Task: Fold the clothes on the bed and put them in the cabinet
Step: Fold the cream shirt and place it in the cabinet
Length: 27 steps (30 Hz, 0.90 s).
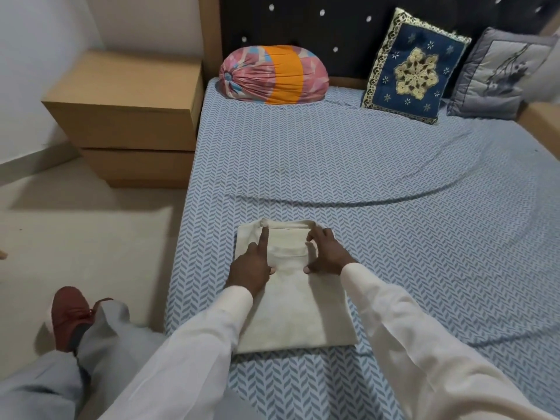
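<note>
Bed: carries one cream garment, near its left edge, close to the person.

Garment: already folded to a narrow rectangle. Its long axis runs away from the person toward the headboard, hemmed end farthest.

Left hand: straight forefinger presses the far fold.

Right hand: curled round the fold's right edge.

Judgement: folding is nearly finished; carrying to the cabinet remains.
</note>
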Tool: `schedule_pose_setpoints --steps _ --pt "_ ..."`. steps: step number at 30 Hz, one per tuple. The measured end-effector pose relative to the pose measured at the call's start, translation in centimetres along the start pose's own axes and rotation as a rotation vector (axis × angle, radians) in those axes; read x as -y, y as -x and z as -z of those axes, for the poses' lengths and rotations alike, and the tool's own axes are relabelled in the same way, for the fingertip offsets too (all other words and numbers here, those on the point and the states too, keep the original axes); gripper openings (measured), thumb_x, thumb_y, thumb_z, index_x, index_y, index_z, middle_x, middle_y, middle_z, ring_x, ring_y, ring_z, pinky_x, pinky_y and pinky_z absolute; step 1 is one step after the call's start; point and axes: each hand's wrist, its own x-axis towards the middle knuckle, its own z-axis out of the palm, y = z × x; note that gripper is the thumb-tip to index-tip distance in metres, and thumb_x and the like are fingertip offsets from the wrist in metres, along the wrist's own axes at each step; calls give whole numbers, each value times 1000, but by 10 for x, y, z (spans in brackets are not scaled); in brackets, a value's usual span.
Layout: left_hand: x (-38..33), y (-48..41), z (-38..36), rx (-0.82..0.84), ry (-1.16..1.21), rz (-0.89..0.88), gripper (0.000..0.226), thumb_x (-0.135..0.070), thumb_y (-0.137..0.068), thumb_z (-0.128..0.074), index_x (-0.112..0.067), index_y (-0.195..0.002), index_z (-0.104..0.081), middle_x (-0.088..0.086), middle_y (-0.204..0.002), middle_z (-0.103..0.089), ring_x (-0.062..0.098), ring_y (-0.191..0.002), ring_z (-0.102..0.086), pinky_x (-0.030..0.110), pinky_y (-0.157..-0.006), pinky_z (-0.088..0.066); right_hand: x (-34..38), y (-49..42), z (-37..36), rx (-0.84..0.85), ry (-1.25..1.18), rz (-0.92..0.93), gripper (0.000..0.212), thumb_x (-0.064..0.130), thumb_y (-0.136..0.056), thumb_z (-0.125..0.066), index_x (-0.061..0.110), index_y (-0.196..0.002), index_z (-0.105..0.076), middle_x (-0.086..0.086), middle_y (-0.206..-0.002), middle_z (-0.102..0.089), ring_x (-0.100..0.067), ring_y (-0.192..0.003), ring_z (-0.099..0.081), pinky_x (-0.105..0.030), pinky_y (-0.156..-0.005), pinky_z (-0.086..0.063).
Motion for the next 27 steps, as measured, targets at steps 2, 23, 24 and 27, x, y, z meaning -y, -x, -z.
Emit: schedule_pose_setpoints --steps 2,23,24,27 --pt "-6 23 -9 -107 -92 50 103 -41 -89 -63 -29 -153 17 11 -130 -44 29 -103 -56 42 -85 -45 -2 24 -13 -157 -23 40 76 26 -66 -85 26 -129 -42 -3 -136 -36 -28 -123 -45 -44 -96 -46" --pt "46 118 -40 57 552 429 26 -24 -82 -74 -2 -79 -60 13 -81 -65 29 -78 -62 29 -62 -40 -57 144 -71 -153 -708 -420 26 22 -75 -74 13 -70 -50 -3 -70 -58 -19 -65 -57 -27 -58 -45" --pt "46 118 -40 39 610 444 28 -21 -80 -76 -6 -70 -54 10 -72 -59 27 -71 -58 29 -59 -36 -60 140 -69 -150 -705 -408 28 25 -73 -75 14 -70 -50 -1 -69 -56 -19 -65 -56 -28 -59 -43" --pt "43 110 -31 -30 724 469 26 -18 -79 -77 -14 -76 -51 3 -76 -52 23 -75 -54 29 -62 -38 -62 126 -53 -93 -760 -381 42 43 -61 -80 15 -71 -51 -1 -70 -57 -20 -67 -57 -31 -59 -40"
